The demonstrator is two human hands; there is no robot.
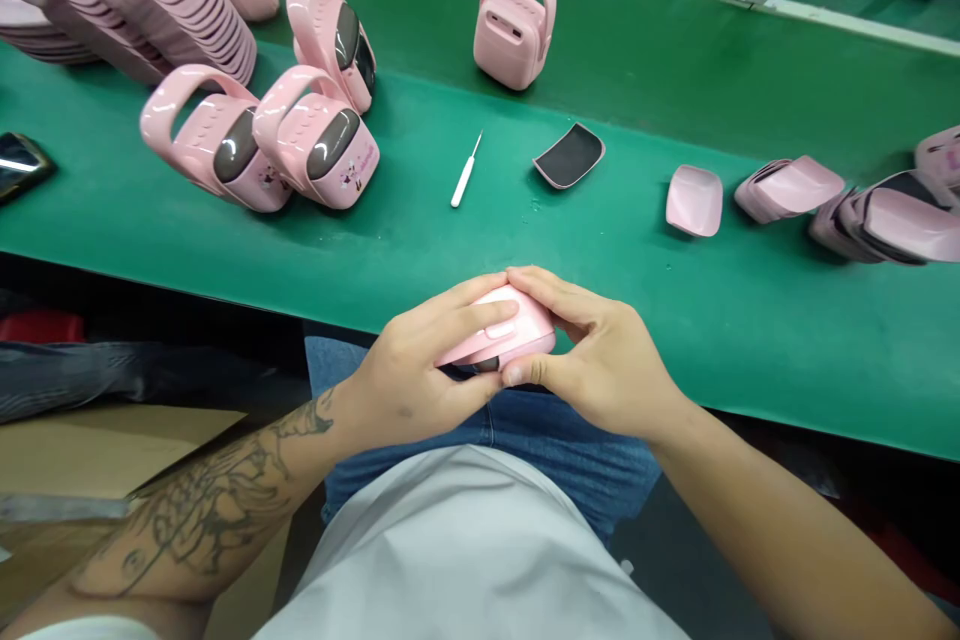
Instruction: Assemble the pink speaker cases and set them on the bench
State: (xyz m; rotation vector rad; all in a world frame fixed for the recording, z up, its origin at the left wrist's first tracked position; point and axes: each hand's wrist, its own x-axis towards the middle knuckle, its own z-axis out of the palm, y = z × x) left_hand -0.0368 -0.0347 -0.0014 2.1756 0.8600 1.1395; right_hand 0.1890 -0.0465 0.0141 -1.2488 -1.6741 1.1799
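1. Green bench mat (420,240) runs crosswise, bearing pink handled cases (322,145) and a white-handled pick (465,170)
2. Both hands curl closed around a small pink shell (495,330) at the mat's edge: left hand (409,370) over the top, right hand (607,360) pinching the far end
3. Loosened fingers could let it slip toward the denim lap (487,430) below; a hard squeeze might crack it

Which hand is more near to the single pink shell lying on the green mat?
The right hand is nearer, down and left of the single pink shell in this view. The left hand is farther, on the same side.
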